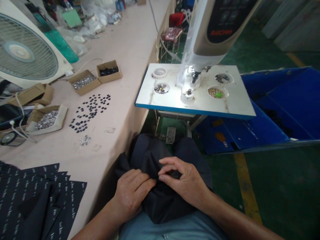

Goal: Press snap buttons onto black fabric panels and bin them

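Observation:
Dark navy cloth point(165, 206), perhaps a garment, lies bunched over my lap. My left hand point(133, 190) has its fingers curled over a fold of this cloth and grips it. Right beside it, my right hand point(183, 178) is closed in a pinch at the same fold, with the thumb and a finger close together at their tips. Whatever is between those tips is too small or too hidden to make out. Ahead of my knees stands a snap-fastening press point(187, 91) with a white work plate point(172, 103).
Black snap caps point(92, 110) and small silver parts point(85, 140) are spread on the table point(120, 113) at left, near cardboard boxes point(86, 83) of parts. Printed dark cloth pieces point(27, 196) lie stacked nearby. A fan point(27, 50) stands behind; a blue bin point(280, 113) is at right.

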A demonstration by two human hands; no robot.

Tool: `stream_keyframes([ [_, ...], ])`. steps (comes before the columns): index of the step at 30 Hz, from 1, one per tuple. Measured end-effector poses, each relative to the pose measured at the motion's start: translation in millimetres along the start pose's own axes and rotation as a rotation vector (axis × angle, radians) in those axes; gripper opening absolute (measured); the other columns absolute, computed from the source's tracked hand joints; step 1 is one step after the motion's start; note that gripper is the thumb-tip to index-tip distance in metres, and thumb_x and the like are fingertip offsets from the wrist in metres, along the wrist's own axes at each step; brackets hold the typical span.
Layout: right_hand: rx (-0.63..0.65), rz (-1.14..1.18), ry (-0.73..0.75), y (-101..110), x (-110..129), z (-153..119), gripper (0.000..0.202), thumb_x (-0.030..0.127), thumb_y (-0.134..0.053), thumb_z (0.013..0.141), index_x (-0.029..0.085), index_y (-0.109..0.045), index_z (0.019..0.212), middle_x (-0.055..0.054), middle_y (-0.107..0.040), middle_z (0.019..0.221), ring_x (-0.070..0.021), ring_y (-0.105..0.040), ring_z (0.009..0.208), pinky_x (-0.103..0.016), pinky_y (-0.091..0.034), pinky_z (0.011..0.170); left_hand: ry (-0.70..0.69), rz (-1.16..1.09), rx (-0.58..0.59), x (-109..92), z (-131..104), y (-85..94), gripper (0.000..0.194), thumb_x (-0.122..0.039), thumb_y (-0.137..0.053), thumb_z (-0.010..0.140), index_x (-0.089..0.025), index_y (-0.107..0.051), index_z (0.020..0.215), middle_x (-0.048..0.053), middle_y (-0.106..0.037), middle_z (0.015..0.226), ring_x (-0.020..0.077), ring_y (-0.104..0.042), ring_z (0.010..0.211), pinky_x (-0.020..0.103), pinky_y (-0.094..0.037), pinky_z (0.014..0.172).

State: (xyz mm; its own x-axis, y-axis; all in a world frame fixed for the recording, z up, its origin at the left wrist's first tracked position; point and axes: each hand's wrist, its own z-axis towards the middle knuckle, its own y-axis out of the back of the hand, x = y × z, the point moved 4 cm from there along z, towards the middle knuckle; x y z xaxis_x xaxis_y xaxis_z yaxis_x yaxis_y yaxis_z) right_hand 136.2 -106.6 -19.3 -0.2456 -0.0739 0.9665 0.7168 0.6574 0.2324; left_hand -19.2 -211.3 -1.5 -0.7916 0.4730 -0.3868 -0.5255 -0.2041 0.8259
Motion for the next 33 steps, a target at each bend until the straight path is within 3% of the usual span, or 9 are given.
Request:
stream_keyframes([
  [6,0.015,-0.048,0.006,-7,4,0,0.039,0.019,-0.072,0.084,0.027,-0.066,0.121,0.003,-0.079,0.090,-0.0176,-0.074,0.081,-0.024,-0.055,0.063,-0.001,-0.016,-0.076,1,0,8.1,0.019,-0.011,-0.050,0.094,-0.011,-0.066,0.104,0.012,-0.068,0.102,0.0221,-0.060,0.100,0.036,-0.052,0.084],
  [13,-0.031,-0.140,0.232,-10,9,-1,0.039,0.015,-0.072,0.084,0.027,-0.064,0.120,0.004,-0.079,0.092,-0.0151,-0.074,0.088,-0.027,-0.053,0.090,-0.007,-0.011,-0.055,1,1,9.2,0.019,-0.013,-0.049,0.095,-0.012,-0.066,0.105,0.011,-0.072,0.102,0.0207,-0.063,0.093,0.036,-0.053,0.080],
  [20,-0.003,-0.254,0.372,-11,13,-5,0.032,0.015,-0.067,0.088,0.026,-0.065,0.118,0.002,-0.079,0.095,-0.0158,-0.073,0.082,-0.029,-0.052,0.080,0.045,-0.091,-0.046,3,0,4.9,0.021,-0.012,-0.047,0.094,-0.012,-0.064,0.106,0.011,-0.071,0.100,0.0196,-0.064,0.092,0.035,-0.052,0.080],
  [23,0.029,-0.281,0.368,-7,17,-7,0.031,0.015,-0.060,0.089,0.026,-0.066,0.118,0.000,-0.079,0.097,-0.0173,-0.072,0.085,-0.030,-0.052,0.081,0.118,-0.162,-0.018,6,0,2.0,0.020,-0.010,-0.050,0.091,-0.015,-0.063,0.105,0.011,-0.071,0.101,0.0190,-0.065,0.091,0.033,-0.052,0.077],
  [27,0.154,-0.265,0.268,3,23,-10,0.044,0.024,-0.064,0.087,0.028,-0.061,0.131,-0.003,-0.074,0.114,-0.0221,-0.069,0.105,-0.035,-0.049,0.098,0.227,-0.231,0.008,9,6,1.0,0.017,-0.009,-0.057,0.085,-0.017,-0.062,0.100,0.008,-0.071,0.094,0.0165,-0.065,0.082,0.029,-0.052,0.072],
  [31,0.289,-0.272,0.235,4,24,-13,0.092,0.050,-0.087,0.064,0.025,-0.049,0.144,-0.011,-0.066,0.130,-0.0327,-0.061,0.120,-0.047,-0.037,0.113,0.347,-0.339,0.015,14,11,-0.1,0.022,-0.007,-0.063,0.074,-0.018,-0.063,0.094,0.003,-0.071,0.088,0.0157,-0.067,0.081,0.026,-0.051,0.072],
  [33,0.317,-0.287,0.230,-1,19,-13,0.098,0.049,-0.089,0.061,0.025,-0.047,0.146,-0.012,-0.064,0.133,-0.0340,-0.060,0.122,-0.050,-0.036,0.113,0.435,-0.394,0.034,17,11,-2.9,0.025,-0.005,-0.063,0.071,-0.019,-0.065,0.091,0.001,-0.071,0.087,0.0151,-0.068,0.081,0.025,-0.051,0.073],
])
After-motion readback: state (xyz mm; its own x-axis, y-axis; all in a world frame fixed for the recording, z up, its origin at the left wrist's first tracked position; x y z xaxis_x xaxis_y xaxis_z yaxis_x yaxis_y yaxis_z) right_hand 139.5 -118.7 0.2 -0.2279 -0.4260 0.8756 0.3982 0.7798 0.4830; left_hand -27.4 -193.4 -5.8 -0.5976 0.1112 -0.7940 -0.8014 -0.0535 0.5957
